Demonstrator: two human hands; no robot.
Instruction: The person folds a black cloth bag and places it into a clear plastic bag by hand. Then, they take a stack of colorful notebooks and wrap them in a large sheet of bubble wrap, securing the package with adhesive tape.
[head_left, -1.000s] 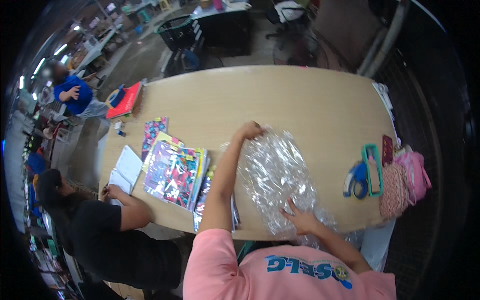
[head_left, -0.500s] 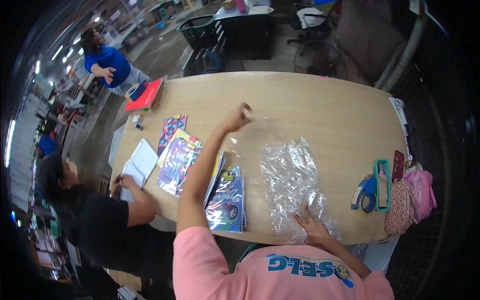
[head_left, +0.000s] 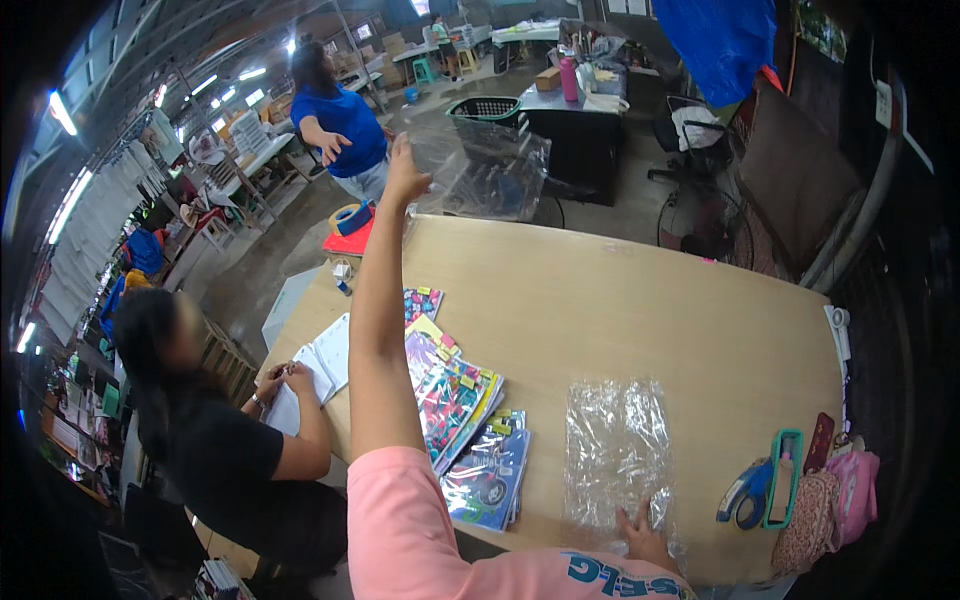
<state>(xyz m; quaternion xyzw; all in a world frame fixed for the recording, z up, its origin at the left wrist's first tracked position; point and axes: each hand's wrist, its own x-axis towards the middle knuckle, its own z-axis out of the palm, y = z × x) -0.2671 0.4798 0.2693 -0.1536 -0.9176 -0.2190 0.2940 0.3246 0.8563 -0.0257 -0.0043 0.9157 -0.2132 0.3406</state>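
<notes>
My left arm is stretched far out over the table's far left corner. At its end, my left hand (head_left: 408, 172) pinches the edge of a clear plastic sleeve (head_left: 490, 175), which hangs spread out to the right of the fingers. My right hand (head_left: 645, 535) rests with fingers apart on the near end of some crinkled clear plastic sleeves (head_left: 617, 440) lying flat on the table. Left of them, beside my left arm, several notebooks (head_left: 485, 480) with shiny covers and yellow tags lie in overlapping piles.
A tape dispenser (head_left: 745, 495), a green tray (head_left: 784, 478) and pouches (head_left: 853, 485) sit at the table's (head_left: 620, 310) right. Tape rolls on a red book (head_left: 350, 240) occupy the far left. A person in black (head_left: 230, 460) handles an open notebook; a person in blue (head_left: 345, 130) stands beyond.
My left hand has swung up and away from the table with a clear plastic sleeve. My right hand stays on the sleeves below. The view has tilted upward.
</notes>
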